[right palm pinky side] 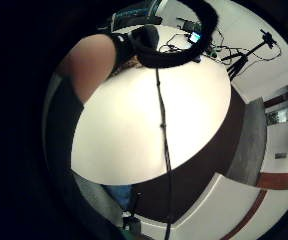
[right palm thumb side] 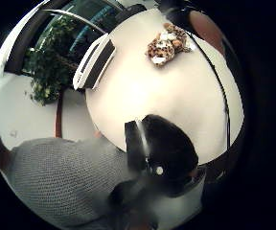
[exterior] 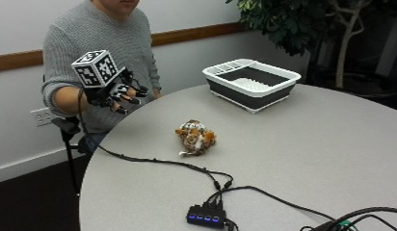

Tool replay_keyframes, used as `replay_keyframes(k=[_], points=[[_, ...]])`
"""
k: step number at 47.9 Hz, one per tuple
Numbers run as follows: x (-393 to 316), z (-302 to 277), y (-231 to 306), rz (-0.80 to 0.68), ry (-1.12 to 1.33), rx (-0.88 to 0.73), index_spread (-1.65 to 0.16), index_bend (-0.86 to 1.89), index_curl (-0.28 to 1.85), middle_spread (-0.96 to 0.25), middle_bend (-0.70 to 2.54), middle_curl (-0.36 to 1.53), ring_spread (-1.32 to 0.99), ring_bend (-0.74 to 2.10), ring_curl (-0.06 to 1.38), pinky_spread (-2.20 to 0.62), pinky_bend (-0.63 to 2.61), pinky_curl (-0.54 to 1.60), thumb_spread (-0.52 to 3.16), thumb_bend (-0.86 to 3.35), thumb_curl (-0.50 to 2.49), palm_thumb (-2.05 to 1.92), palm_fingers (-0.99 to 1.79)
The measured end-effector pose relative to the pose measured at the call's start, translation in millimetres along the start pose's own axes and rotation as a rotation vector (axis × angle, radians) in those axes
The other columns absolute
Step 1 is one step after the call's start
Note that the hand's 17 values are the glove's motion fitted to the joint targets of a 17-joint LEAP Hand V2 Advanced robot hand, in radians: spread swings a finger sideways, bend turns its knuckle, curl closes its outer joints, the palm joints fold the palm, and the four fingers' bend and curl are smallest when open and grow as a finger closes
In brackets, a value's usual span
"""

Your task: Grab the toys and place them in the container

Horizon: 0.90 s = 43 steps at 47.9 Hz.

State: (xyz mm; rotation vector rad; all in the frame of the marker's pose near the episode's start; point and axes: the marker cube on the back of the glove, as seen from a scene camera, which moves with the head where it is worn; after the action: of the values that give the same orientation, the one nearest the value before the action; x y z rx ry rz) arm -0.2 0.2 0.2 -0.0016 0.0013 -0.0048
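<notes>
A person in a grey knitted sweater sits at the round pale grey table, with the black-gloved right hand raised in the air over the table's edge nearest them. Its fingers are spread and only slightly bent, and it holds nothing.

The spotted orange, brown and white plush toy animal lies on the table, out in front of the hand and well apart from it. In the thumb-side palm view the same toy lies on the bare tabletop, far from the palm.

The white-rimmed, dark grey rectangular plastic container stands on the table beyond the toy, near the table's far edge, with a ribbed white floor and a narrow divided compartment along one end. It has nothing in it that I can make out.

On the near side of the toy, a small black hub with blue lights lies on the table. A leafy green potted plant stands behind the container, off the table.
</notes>
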Motion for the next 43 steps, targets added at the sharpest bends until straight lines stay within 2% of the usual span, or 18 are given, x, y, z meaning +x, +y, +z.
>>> replay_keyframes(k=[8,19,23,28,34,43], points=[[-3.2,1.9,-1.5,-0.013,0.001,-0.008,-0.28,0.23,0.12,-0.16,0.13,0.04,-0.15,0.23,0.07,0.02,0.69,0.21,0.94,0.00,0.04,-0.01,0.20],[-14.2,-2.7,-21.2,-0.050,0.020,-0.018,-0.35,0.24,0.20,-0.20,0.15,0.09,-0.20,0.28,0.11,0.03,0.75,0.26,1.26,-0.02,0.10,-0.03,0.14],[-26.0,-11.7,-59.7,-0.097,0.037,-0.020,-0.37,0.25,0.22,-0.21,0.15,0.10,-0.20,0.28,0.12,0.03,0.77,0.27,1.32,-0.02,0.12,-0.03,0.12],[-44.8,-18.0,-133.5,-0.161,-0.002,-0.059,-0.38,0.22,0.24,-0.20,0.14,0.12,-0.19,0.29,0.14,0.04,0.81,0.29,1.34,-0.03,0.13,-0.04,0.06],[-55.5,-5.4,-213.3,-0.129,0.048,-0.116,-0.38,0.19,0.26,-0.18,0.14,0.13,-0.17,0.28,0.16,0.04,0.86,0.31,1.33,-0.04,0.14,-0.06,-0.05],[-43.9,52.1,-243.7,-0.034,0.142,-0.213,-0.38,0.18,0.28,-0.17,0.14,0.16,-0.13,0.25,0.17,0.06,0.88,0.32,1.31,-0.04,0.16,-0.06,-0.09]])
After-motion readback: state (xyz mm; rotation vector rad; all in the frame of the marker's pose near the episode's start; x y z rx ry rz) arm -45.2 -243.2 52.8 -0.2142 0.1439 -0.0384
